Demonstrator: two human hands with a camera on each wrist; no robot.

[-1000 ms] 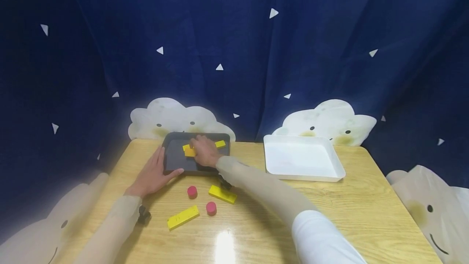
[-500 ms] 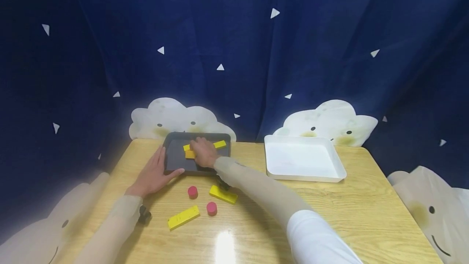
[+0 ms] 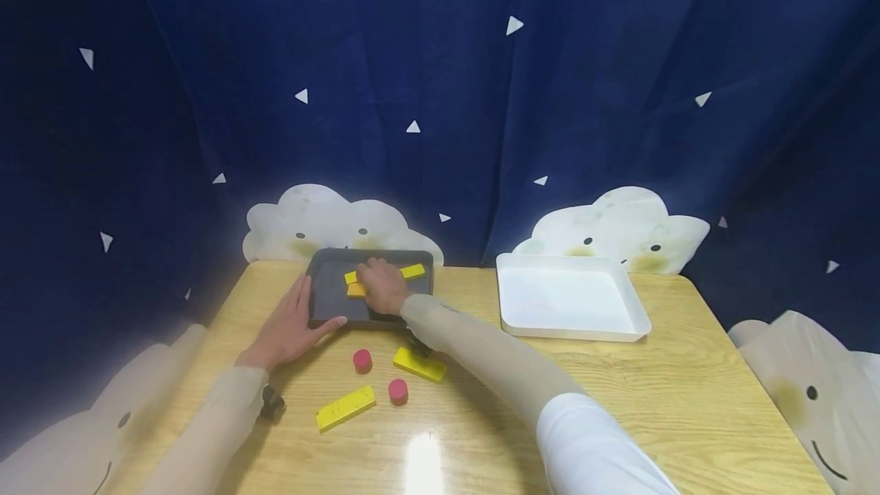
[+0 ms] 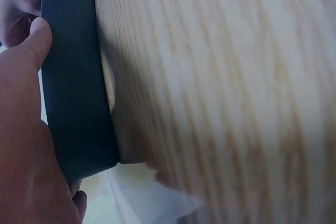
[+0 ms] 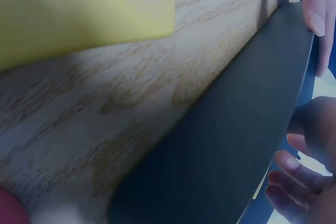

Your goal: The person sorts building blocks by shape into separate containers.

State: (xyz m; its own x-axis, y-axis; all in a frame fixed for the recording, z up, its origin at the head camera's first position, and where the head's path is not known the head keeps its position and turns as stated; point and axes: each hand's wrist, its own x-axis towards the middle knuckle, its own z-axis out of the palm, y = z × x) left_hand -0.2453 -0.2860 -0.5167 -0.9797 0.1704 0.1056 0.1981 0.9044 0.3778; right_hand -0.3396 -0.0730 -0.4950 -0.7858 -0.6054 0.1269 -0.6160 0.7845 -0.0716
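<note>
In the head view, a dark grey tray (image 3: 331,299) stands at the back left of the table. My left hand (image 3: 283,328) holds its front left corner, thumb along the front rim; the left wrist view shows that thumb (image 4: 38,40) against the tray wall (image 4: 73,87). Inside the tray, my right hand (image 3: 385,285) has curled fingers over an orange block (image 3: 355,291), partly covered by the hand. A long yellow block (image 3: 414,272) lies there too, its middle hidden behind the hand. From the right wrist, curled fingers (image 5: 296,174) show beyond the tray's front wall, their contact hidden.
Two yellow blocks, one nearer the tray (image 3: 419,364) and one nearer me (image 3: 346,408), lie on the table. Two red cylinders, a left one (image 3: 362,361) and a right one (image 3: 398,392), stand between them. A white tray (image 3: 571,332) is at the back right, before a blue curtain (image 3: 467,98).
My right hand and the orange block have shifted down very slightly inside the dark tray. The left hand keeps its place on the corner.
</note>
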